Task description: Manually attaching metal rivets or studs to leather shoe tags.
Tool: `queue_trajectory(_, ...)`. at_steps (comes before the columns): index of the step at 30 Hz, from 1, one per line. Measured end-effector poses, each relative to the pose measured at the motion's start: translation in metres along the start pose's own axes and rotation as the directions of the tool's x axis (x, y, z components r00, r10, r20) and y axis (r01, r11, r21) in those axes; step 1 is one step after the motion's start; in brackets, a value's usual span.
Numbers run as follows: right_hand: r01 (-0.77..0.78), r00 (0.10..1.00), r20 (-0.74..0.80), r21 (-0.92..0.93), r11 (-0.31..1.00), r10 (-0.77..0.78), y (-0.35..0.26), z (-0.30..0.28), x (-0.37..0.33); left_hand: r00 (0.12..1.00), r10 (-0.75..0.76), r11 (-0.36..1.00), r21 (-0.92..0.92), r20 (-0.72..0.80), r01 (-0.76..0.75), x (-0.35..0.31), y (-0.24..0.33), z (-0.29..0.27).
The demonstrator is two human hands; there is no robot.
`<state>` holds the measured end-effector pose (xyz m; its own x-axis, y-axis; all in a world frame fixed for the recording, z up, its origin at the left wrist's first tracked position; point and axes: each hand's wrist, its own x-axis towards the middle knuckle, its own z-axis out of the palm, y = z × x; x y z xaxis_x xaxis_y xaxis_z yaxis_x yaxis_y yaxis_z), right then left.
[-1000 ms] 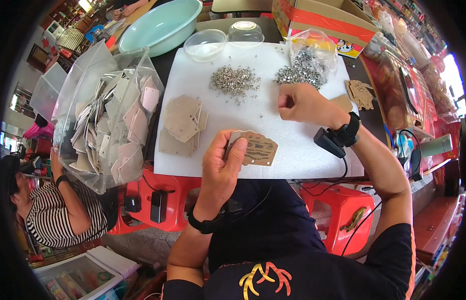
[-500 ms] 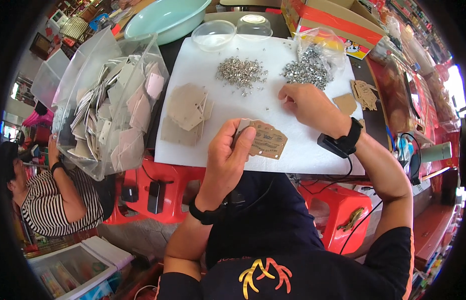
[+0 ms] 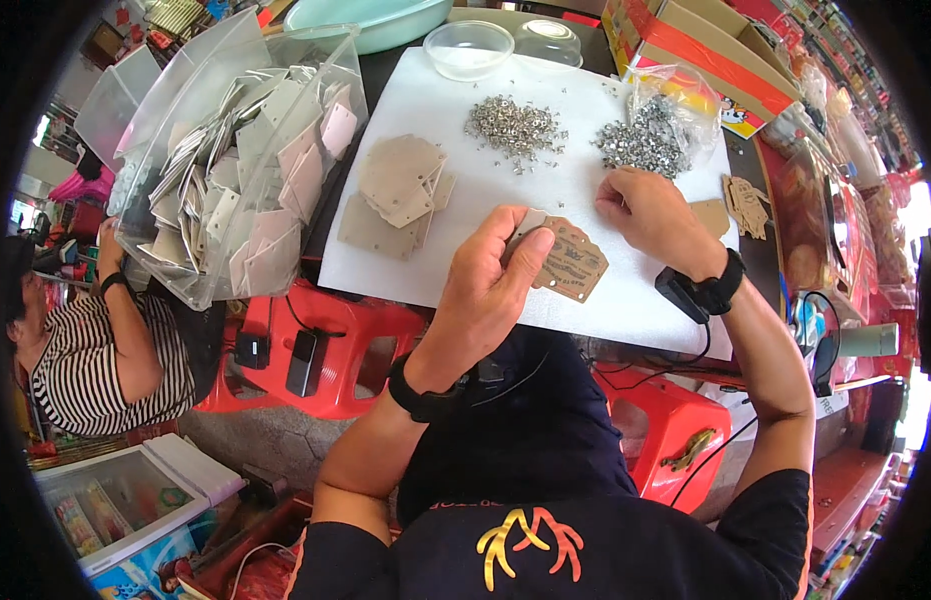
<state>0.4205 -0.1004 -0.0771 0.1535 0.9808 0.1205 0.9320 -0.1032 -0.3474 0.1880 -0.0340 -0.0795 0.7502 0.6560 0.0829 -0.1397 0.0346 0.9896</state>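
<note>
My left hand (image 3: 495, 275) is closed on a brown printed card (image 3: 571, 262) with a scalloped edge and small holes, its thumb pressed on the card's left end. Just above and right of the card is my right hand (image 3: 650, 215), fingers curled in a pinch; whatever they hold is hidden. Beyond my hands, a pile of small silvery metal pieces (image 3: 515, 130) lies on the white sheet (image 3: 385, 270). A second pile of greyer metal pieces (image 3: 645, 140) spills from a clear plastic bag (image 3: 688, 110).
Grey-beige plates (image 3: 400, 185) lie stacked at left, beside a clear bin (image 3: 330, 80) full of similar plates. Brown cards (image 3: 747, 205) lie at right. Clear bowls (image 3: 468, 50), a teal basin (image 3: 375, 25) and a cardboard box (image 3: 705, 50) stand behind. A person in stripes (image 3: 90, 380) sits at left.
The whole view has shifted, so the table appears farther right and slightly higher. The card in my left hand and the pinched fingers of my right hand have come closer together.
</note>
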Motion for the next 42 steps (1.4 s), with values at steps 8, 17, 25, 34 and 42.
queue_trajectory(8, -0.332, 0.893, 0.45, 0.651, 0.682, 0.005, -0.029, -0.041, 0.005, 0.998, 0.046, 0.996, 0.076, 0.05, -0.049, 0.004, 0.009, 0.01)
queue_trajectory(17, -0.367, 0.847, 0.497, 0.803, 0.468, -0.188, -0.024, -0.044, 0.003, 0.99, 0.112, 0.978, 0.166, 0.084, -0.125, 0.003, 0.01, 0.015)
queue_trajectory(25, -0.423, 0.812, 0.539, 0.808, 0.41, -0.225, -0.019, -0.044, 0.004, 0.955, 0.269, 0.913, 0.283, 0.128, -0.295, 0.004, 0.01, 0.02)
queue_trajectory(34, -0.373, 0.827, 0.496, 0.837, 0.4, -0.265, -0.016, -0.042, 0.003, 0.944, 0.311, 0.917, 0.225, 0.115, -0.329, 0.006, 0.008, 0.021)
queue_trajectory(42, -0.4, 0.833, 0.503, 0.835, 0.378, -0.23, -0.017, -0.039, 0.001, 0.949, 0.296, 0.925, 0.217, 0.11, -0.314, 0.005, 0.007, 0.019)
